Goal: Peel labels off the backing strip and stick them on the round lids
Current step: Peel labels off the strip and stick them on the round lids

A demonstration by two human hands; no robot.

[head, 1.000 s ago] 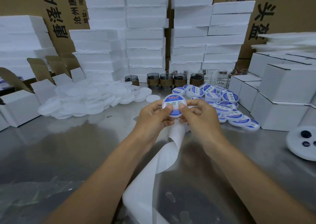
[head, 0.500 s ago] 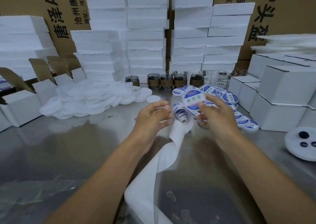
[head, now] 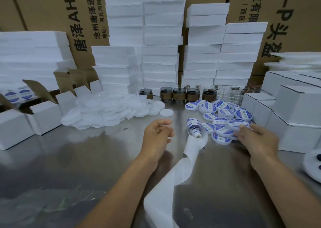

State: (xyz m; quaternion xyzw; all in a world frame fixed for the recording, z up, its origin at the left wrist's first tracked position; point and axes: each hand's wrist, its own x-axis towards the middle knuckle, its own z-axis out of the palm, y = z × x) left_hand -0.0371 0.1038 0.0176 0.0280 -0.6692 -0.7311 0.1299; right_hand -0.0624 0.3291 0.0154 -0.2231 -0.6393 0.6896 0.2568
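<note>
Left hand (head: pixel 159 135) hovers just above the worktop (head: pixel 86 158), left of the label roll (head: pixel 194 128). Its grip is slack, the fingers loosely curled and nothing seen in them. A second ago it shared a lid with the other hand at centre.

Right hand (head: pixel 255 139) has travelled right and now lies at the near edge of the heap of labelled lids (head: pixel 225 116), fingertips touching them. The lid it was carrying half a second ago is no longer raised. Motion blur hides the fingers, so I cannot tell whether the grip is on a lid or has let go.

The label roll lies on its side between the hands, where it was before. The backing strip (head: pixel 173 175) trails from it toward the person.

Plain white lids (head: pixel 107 111) are heaped at rear left, unchanged. A row of glass jars (head: pixel 178 94) stands behind both heaps.
</note>
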